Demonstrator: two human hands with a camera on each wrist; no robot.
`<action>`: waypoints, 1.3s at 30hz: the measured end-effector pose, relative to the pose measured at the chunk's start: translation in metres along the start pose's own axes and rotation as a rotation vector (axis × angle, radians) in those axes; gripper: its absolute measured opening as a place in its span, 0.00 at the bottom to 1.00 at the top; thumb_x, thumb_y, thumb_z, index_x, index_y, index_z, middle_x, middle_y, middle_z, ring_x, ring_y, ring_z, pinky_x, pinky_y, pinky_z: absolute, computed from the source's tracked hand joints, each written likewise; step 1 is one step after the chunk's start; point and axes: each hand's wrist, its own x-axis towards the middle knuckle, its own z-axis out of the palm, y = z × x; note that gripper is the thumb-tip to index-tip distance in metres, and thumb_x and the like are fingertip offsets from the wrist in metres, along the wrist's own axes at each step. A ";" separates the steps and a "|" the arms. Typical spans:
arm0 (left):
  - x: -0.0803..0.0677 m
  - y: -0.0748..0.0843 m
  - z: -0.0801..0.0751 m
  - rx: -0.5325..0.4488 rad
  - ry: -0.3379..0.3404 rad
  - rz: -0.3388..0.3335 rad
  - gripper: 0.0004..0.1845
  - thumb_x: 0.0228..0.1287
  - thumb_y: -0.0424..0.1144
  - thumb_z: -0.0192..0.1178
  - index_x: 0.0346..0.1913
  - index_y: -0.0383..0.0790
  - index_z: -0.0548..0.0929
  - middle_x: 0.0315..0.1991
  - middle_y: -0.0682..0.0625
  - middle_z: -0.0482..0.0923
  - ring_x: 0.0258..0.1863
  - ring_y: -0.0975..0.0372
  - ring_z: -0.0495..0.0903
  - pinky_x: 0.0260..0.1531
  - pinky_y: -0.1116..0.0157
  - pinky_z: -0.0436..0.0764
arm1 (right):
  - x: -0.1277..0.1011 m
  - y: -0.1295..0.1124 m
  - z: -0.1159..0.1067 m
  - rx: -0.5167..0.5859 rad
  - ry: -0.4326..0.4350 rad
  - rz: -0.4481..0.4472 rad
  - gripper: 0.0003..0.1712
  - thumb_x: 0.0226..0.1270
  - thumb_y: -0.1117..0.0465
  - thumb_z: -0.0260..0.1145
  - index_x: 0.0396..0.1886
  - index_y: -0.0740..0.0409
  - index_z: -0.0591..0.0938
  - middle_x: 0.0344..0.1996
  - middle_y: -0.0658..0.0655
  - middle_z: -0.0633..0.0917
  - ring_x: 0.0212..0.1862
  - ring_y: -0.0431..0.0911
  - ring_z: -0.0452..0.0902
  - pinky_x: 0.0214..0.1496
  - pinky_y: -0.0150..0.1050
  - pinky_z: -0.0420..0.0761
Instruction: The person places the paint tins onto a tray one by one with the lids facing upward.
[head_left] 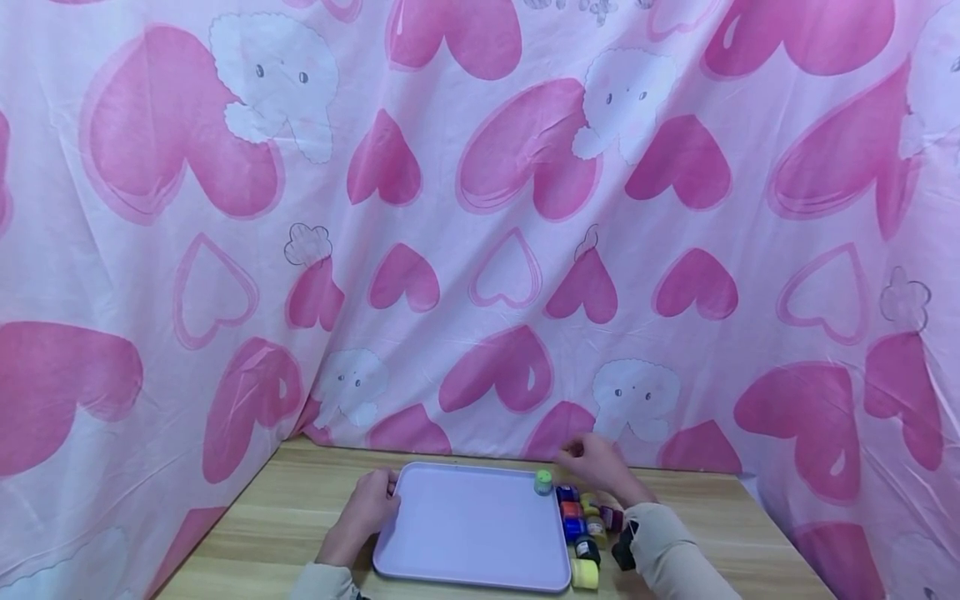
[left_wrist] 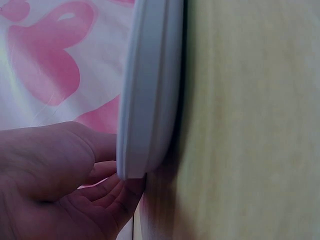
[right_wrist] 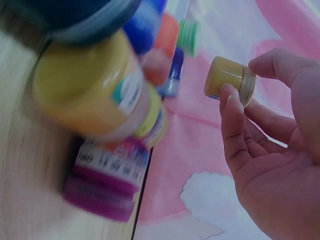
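Note:
My left hand grips the left edge of a pale lilac tray. In the left wrist view the thumb and fingers lie on either side of the tray's rim. Raised beyond the tray's far right corner, my right hand pinches a small paint jar between thumb and fingers. The jar has a dark yellow body and a gold-brown ribbed lid; it does not show clearly in the head view. One green-lidded jar stands inside the tray's far right corner.
Several paint jars crowd along the tray's right side, including an orange jar, a black jar, a pale yellow jar and a purple-lidded jar. A pink heart-patterned curtain hangs behind the wooden table.

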 end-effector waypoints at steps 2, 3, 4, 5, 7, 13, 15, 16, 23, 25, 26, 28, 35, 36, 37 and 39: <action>0.000 0.000 0.000 -0.004 -0.005 -0.008 0.13 0.62 0.22 0.68 0.50 0.24 0.86 0.33 0.47 0.80 0.34 0.57 0.78 0.33 0.61 0.83 | 0.002 -0.004 0.003 0.000 -0.017 -0.008 0.21 0.72 0.45 0.76 0.52 0.53 0.87 0.40 0.51 0.86 0.42 0.47 0.79 0.43 0.40 0.88; 0.000 0.000 0.000 -0.009 -0.007 -0.016 0.13 0.62 0.22 0.67 0.50 0.24 0.86 0.33 0.47 0.80 0.34 0.57 0.78 0.34 0.61 0.83 | 0.003 -0.006 0.005 0.008 -0.030 -0.015 0.21 0.72 0.45 0.76 0.53 0.54 0.87 0.40 0.51 0.86 0.42 0.47 0.80 0.43 0.40 0.88; 0.000 0.000 0.000 -0.009 -0.010 -0.018 0.13 0.63 0.22 0.67 0.50 0.24 0.86 0.33 0.47 0.80 0.34 0.57 0.78 0.33 0.61 0.83 | 0.004 -0.007 0.007 0.018 -0.044 -0.024 0.20 0.73 0.46 0.76 0.53 0.55 0.88 0.40 0.51 0.86 0.42 0.47 0.80 0.42 0.40 0.89; 0.000 0.000 0.000 -0.009 -0.012 -0.021 0.13 0.63 0.22 0.67 0.50 0.24 0.86 0.33 0.47 0.80 0.34 0.57 0.78 0.33 0.61 0.84 | 0.005 -0.008 0.008 0.030 -0.057 -0.032 0.20 0.73 0.46 0.75 0.53 0.55 0.88 0.40 0.52 0.87 0.42 0.47 0.80 0.42 0.40 0.89; 0.000 0.000 0.000 -0.007 -0.013 -0.021 0.12 0.63 0.22 0.67 0.50 0.24 0.86 0.33 0.46 0.80 0.34 0.57 0.79 0.34 0.60 0.85 | 0.007 -0.010 0.011 0.042 -0.080 -0.056 0.19 0.75 0.48 0.74 0.53 0.56 0.88 0.41 0.52 0.87 0.42 0.47 0.81 0.41 0.40 0.89; 0.001 0.000 -0.001 -0.001 -0.010 -0.013 0.10 0.63 0.22 0.67 0.48 0.25 0.87 0.33 0.47 0.81 0.35 0.57 0.80 0.36 0.59 0.86 | 0.009 -0.015 0.020 0.019 -0.102 -0.145 0.19 0.76 0.48 0.73 0.54 0.56 0.89 0.42 0.50 0.89 0.43 0.47 0.82 0.44 0.41 0.90; 0.001 0.001 -0.001 -0.003 -0.008 -0.012 0.10 0.63 0.22 0.67 0.47 0.25 0.87 0.33 0.47 0.81 0.34 0.58 0.80 0.36 0.59 0.86 | 0.011 -0.016 0.024 0.009 -0.103 -0.168 0.19 0.75 0.47 0.73 0.54 0.57 0.90 0.42 0.50 0.89 0.44 0.46 0.83 0.45 0.42 0.90; 0.001 0.001 -0.001 -0.003 -0.008 -0.014 0.10 0.63 0.22 0.67 0.47 0.25 0.87 0.33 0.46 0.81 0.34 0.58 0.80 0.36 0.59 0.86 | 0.011 -0.017 0.026 0.009 -0.108 -0.173 0.19 0.76 0.47 0.73 0.53 0.56 0.90 0.42 0.50 0.89 0.44 0.46 0.83 0.45 0.42 0.90; 0.000 0.001 0.000 -0.010 -0.019 -0.049 0.10 0.65 0.22 0.67 0.49 0.26 0.87 0.34 0.46 0.82 0.35 0.57 0.80 0.36 0.59 0.86 | 0.012 -0.022 0.036 0.002 -0.123 -0.179 0.17 0.76 0.50 0.73 0.54 0.57 0.89 0.42 0.50 0.89 0.44 0.46 0.82 0.46 0.43 0.90; 0.000 0.001 0.000 -0.010 -0.020 -0.049 0.10 0.65 0.22 0.67 0.49 0.26 0.87 0.34 0.46 0.81 0.35 0.57 0.80 0.36 0.59 0.86 | 0.013 -0.022 0.039 -0.007 -0.125 -0.182 0.15 0.76 0.52 0.73 0.54 0.56 0.90 0.42 0.49 0.89 0.44 0.46 0.82 0.47 0.43 0.90; 0.000 0.000 0.000 -0.011 -0.022 -0.050 0.10 0.65 0.22 0.67 0.49 0.25 0.86 0.34 0.46 0.81 0.35 0.57 0.80 0.36 0.59 0.86 | 0.013 -0.022 0.041 -0.006 -0.126 -0.180 0.15 0.76 0.53 0.73 0.54 0.56 0.90 0.42 0.49 0.89 0.44 0.46 0.82 0.47 0.43 0.90; 0.000 0.001 0.000 -0.016 -0.024 -0.053 0.11 0.65 0.22 0.67 0.49 0.25 0.86 0.34 0.46 0.81 0.35 0.57 0.80 0.36 0.59 0.86 | 0.014 -0.023 0.043 -0.006 -0.128 -0.174 0.14 0.76 0.54 0.73 0.54 0.55 0.89 0.42 0.49 0.89 0.45 0.46 0.82 0.48 0.43 0.90; 0.000 0.000 -0.002 -0.016 -0.015 -0.033 0.09 0.64 0.22 0.67 0.47 0.26 0.86 0.33 0.46 0.81 0.34 0.57 0.80 0.36 0.59 0.85 | 0.013 -0.025 0.044 -0.028 -0.137 -0.210 0.16 0.74 0.54 0.75 0.55 0.57 0.89 0.43 0.50 0.90 0.45 0.45 0.83 0.48 0.43 0.91; 0.000 0.000 -0.002 -0.016 -0.015 -0.032 0.09 0.64 0.22 0.67 0.46 0.26 0.86 0.33 0.46 0.81 0.34 0.57 0.80 0.35 0.59 0.85 | 0.013 -0.025 0.045 -0.032 -0.137 -0.217 0.16 0.73 0.55 0.75 0.55 0.57 0.90 0.43 0.50 0.90 0.45 0.45 0.83 0.48 0.44 0.91; -0.001 0.000 -0.002 -0.018 -0.017 -0.036 0.09 0.64 0.22 0.67 0.46 0.26 0.86 0.33 0.46 0.81 0.34 0.57 0.80 0.35 0.59 0.86 | 0.013 -0.025 0.045 -0.037 -0.140 -0.219 0.17 0.73 0.55 0.76 0.55 0.57 0.90 0.44 0.50 0.90 0.46 0.45 0.83 0.49 0.44 0.91; -0.001 0.000 -0.002 -0.023 -0.021 -0.046 0.09 0.65 0.22 0.67 0.46 0.26 0.86 0.33 0.46 0.81 0.35 0.57 0.80 0.36 0.59 0.86 | 0.013 -0.023 0.046 -0.044 -0.143 -0.221 0.17 0.72 0.55 0.77 0.56 0.57 0.90 0.44 0.50 0.90 0.46 0.45 0.82 0.49 0.44 0.91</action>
